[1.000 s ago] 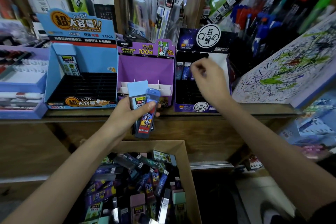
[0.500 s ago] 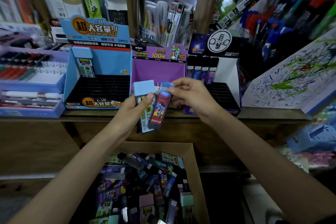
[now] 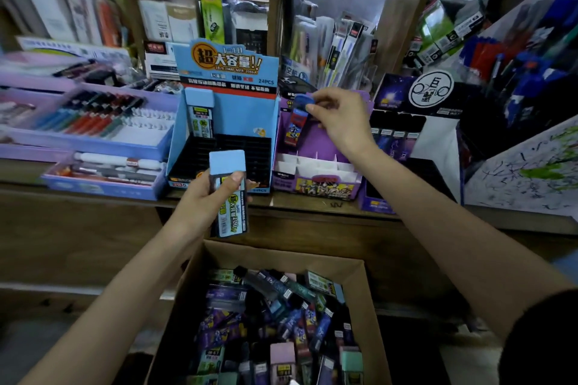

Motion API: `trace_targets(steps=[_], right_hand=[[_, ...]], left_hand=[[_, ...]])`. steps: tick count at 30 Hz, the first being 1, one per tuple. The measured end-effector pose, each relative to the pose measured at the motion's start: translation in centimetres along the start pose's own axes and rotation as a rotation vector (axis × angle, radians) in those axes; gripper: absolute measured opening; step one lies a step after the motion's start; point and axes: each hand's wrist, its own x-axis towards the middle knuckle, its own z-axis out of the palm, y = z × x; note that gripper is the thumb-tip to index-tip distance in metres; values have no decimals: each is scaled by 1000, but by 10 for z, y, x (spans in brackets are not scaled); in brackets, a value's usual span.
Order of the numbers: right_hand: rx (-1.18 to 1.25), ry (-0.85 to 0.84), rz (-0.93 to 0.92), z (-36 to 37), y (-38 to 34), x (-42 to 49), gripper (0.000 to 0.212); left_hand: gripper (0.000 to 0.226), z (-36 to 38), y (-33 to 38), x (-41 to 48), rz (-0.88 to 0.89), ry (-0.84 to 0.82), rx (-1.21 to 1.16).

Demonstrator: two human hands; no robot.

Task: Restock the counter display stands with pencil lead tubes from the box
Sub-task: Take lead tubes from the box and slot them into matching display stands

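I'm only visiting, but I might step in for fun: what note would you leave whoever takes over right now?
Right hand pinches a blue-capped tube over the purple stand, not yet slotted.
Left hand holds a light-blue-capped tube before the blue stand, which has one tube in.
Dark stand has a few.
The box is full of tubes: most restocking remains.

A blue display stand (image 3: 228,122) is advertising "超大容量!!" across its header card.

The same card is carrying "1=10" above the big characters, "MPR 2086A" beneath them and "24PCS" at the lower right. A round white badge on the black stand (image 3: 403,94) is showing the character "白" over a smaller mark too blurred to read. A green pack (image 3: 210,9) on the shelf behind is bearing "G-5" at its top. Print on the blue-capped tube (image 3: 230,216) and the red tube (image 3: 294,128) is coming out too blurred to read.
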Motion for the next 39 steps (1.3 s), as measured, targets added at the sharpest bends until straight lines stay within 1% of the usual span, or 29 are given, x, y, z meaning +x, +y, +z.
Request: trace_targets(steps=[5,8,10,12,13,14,15,17,18,20,24,26,27,29,31,36,39], right_hand=[[-145,-90,1,12,4,-4,18],[-173,-172,60,14,6,-11,23],[-240,-142,40,12,4,-18,25],[-307,-44,-57,8,-1,-29,23],[-289,-15,-104,6,-6,-36,21],[-238,-34,-123,5,-11,-42,19],[-157,-110,-110,5,-17,-48,18],[21,-342,-20,11,-29,-56,19],[64,-425,13,16,-34,-58,20],[80,-500,30,27,-41,-59,20],[46,-567,-6,48,-49,-54,14],[40,-547,-42,52,-58,-40,10],[40,-510,-57,52,-63,-30,9],[35,-415,-90,55,-73,-4,12],[23,-330,-125,61,-79,21,15],[-102,-187,-232,101,-74,43,18],[-170,-184,-267,122,-67,43,22]], left_hand=[[30,2,-3,-1,-14,-20,-4],[27,7,-2,1,-17,-11,-28],[27,9,-2,1,-17,-8,-32],[28,11,-2,0,-11,-10,-31],[29,11,-2,0,-12,-14,-32],[29,12,-1,1,-12,-19,-31],[29,13,0,2,-12,-25,-25],[28,14,2,4,-4,-36,-6],[27,14,4,5,5,-35,0],[24,10,7,6,25,-24,2],[20,-5,10,4,53,17,29],[15,-20,10,2,54,74,49],[16,-28,11,2,52,104,77],[26,-47,13,2,37,167,114],[29,-66,13,3,-1,228,97],[26,-95,6,1,-14,262,109],[23,-101,3,-3,-12,277,107]])
